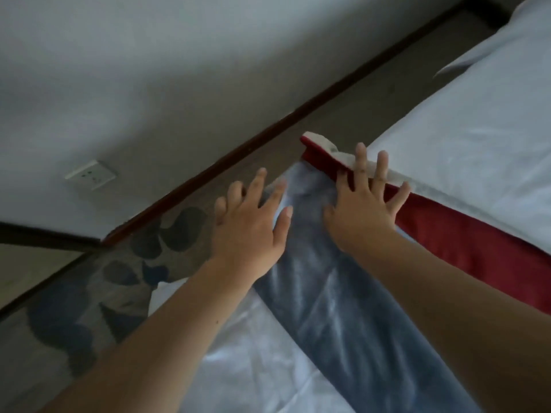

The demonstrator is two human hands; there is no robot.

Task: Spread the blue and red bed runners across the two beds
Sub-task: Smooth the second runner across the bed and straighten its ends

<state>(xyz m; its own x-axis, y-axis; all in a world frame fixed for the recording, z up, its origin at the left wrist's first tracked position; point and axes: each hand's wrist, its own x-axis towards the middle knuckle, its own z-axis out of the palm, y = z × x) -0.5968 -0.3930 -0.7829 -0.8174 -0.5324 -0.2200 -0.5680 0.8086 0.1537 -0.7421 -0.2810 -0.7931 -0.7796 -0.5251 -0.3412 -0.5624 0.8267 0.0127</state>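
A blue bed runner [337, 308] lies as a band across the white bed [477, 150], its far end reaching the bed's edge. Beside it on the right runs the red runner [465, 236], whose far end [316, 150] is folded over and shows a white underside. My left hand [250, 225] is spread flat with fingers apart on the blue runner's far left edge. My right hand [363, 204] lies flat too, palm on the blue fabric and fingertips over the red runner's edge. Neither hand grips the cloth.
Patterned carpet [98, 293] with dark leaf shapes covers the floor left of the bed. A dark wooden skirting [268, 129] runs along the white wall, which carries a white socket plate [91, 174]. A white pillow [507, 40] lies at the top right.
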